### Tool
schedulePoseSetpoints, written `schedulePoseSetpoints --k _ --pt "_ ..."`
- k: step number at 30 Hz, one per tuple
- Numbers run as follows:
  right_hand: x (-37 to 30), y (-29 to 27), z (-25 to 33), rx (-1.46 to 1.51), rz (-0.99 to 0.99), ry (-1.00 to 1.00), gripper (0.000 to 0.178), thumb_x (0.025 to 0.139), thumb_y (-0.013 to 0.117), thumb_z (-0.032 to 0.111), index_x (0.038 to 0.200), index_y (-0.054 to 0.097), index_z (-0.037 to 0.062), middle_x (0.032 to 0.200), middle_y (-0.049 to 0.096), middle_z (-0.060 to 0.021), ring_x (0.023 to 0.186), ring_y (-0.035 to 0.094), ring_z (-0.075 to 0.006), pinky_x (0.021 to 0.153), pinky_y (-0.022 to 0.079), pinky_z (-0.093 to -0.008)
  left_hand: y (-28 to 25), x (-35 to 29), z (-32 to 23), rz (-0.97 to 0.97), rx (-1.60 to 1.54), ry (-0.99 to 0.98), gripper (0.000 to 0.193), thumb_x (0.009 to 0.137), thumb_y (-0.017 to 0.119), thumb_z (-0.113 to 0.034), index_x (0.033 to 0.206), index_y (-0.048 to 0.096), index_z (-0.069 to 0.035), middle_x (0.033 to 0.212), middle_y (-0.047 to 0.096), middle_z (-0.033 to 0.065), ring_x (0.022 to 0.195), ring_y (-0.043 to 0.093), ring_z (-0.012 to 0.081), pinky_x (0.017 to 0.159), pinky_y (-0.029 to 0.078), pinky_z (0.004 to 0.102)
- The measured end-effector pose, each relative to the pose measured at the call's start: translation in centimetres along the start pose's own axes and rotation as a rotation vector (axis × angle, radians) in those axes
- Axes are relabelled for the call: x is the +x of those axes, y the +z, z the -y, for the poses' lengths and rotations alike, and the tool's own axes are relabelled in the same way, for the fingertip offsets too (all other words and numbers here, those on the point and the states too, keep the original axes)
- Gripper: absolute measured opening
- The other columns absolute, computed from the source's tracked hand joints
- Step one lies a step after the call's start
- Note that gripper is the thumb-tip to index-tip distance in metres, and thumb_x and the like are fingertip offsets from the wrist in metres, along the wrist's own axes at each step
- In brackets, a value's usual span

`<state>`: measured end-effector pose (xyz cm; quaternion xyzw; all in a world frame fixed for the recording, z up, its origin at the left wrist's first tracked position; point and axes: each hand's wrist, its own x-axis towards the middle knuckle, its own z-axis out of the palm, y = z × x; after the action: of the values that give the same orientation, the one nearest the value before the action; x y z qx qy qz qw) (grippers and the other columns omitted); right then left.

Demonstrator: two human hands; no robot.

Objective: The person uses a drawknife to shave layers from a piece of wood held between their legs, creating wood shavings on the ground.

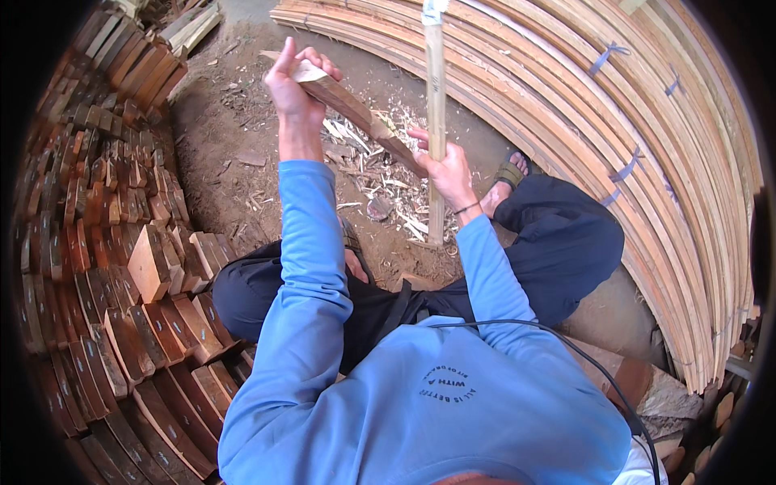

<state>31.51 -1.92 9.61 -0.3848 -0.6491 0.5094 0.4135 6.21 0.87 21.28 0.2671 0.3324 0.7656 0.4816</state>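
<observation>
Firstly, head view: my left hand [299, 85], curled round the far end of a plank [356, 109]; my right hand [449, 171], clasped on a pole [436, 89], whether also on the plank I cannot tell. Plank: held up before me, over the wood chips [411, 224]; likely stiff, fairly light, rough, apt to splinter; best hold, I judge, near both ends. Long axis: slantwise, far left to near right, near end pointing at the pole.

Light looked diffuse, shadows soft. Planks [647, 121] at two o'clock were bright, curving near rim; wood stack [105, 271] at nine o'clock was dimmer. Black vignette ringed view; centre was fairly sharp, edges softer.
</observation>
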Motion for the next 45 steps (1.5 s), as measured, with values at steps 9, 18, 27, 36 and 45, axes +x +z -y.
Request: schedulePoseSetpoints --k 9,18,27,36,45 --pt "1.6 3.3 0.8 -0.13 -0.182 -0.042 0.029 0.083 0.073 0.011 0.111 0.072 0.0107 0.1 0.071 -0.0122 0.091 0.068 -0.0227 0.08 0.052 -0.0331 -0.1 -0.3 -0.2 0.219 -0.23 -0.103 0.042 0.095 0.042 -0.043 0.069 0.047 -0.009 0.057 0.048 0.0057 0.057 0.046 0.0199 0.068 0.039 0.0367" --pt "2.5 3.4 0.9 -0.12 -0.271 -0.043 0.027 0.082 0.073 0.014 0.109 0.072 0.0104 0.093 0.07 -0.0123 0.081 0.067 -0.0244 0.075 0.053 -0.0353 0.0 -0.8 -1.3 0.485 -0.275 -0.103 0.044 0.094 0.04 -0.044 0.064 0.045 -0.012 0.051 0.044 0.0029 0.054 0.042 0.017 0.067 0.036 0.0342" --pt "2.8 1.3 1.8 -0.125 -0.043 0.013 0.022 0.08 0.077 0.018 0.1 0.075 0.0084 0.084 0.072 -0.0081 0.077 0.068 -0.0178 0.072 0.053 -0.0313 0.3 -1.0 -1.6 0.789 -0.261 -0.148 0.044 0.095 0.039 -0.042 0.064 0.045 -0.012 0.051 0.045 -0.0009 0.054 0.039 0.0121 0.062 0.032 0.0301" --pt "2.5 0.4 0.9 0.139 0.106 0.182 0.02 0.079 0.079 0.017 0.091 0.074 0.0024 0.083 0.072 -0.005 0.074 0.064 -0.0092 0.07 0.051 -0.0266 1.7 -1.6 -1.5 0.81 -0.233 -0.229 0.042 0.097 0.038 -0.04 0.066 0.044 -0.013 0.053 0.045 -0.0025 0.055 0.039 0.0104 0.061 0.032 0.0272" --pt "2.5 0.3 -0.8 0.013 0.032 0.227 0.017 0.084 0.075 0.02 0.084 0.071 0.0027 0.07 0.067 -0.0032 0.059 0.06 -0.0092 0.056 0.048 -0.0272 2.2 -0.7 0.6 0.433 -0.205 -0.302 0.033 0.094 0.046 -0.035 0.072 0.048 -0.009 0.059 0.047 0.0024 0.061 0.045 0.016 0.067 0.036 0.0325"
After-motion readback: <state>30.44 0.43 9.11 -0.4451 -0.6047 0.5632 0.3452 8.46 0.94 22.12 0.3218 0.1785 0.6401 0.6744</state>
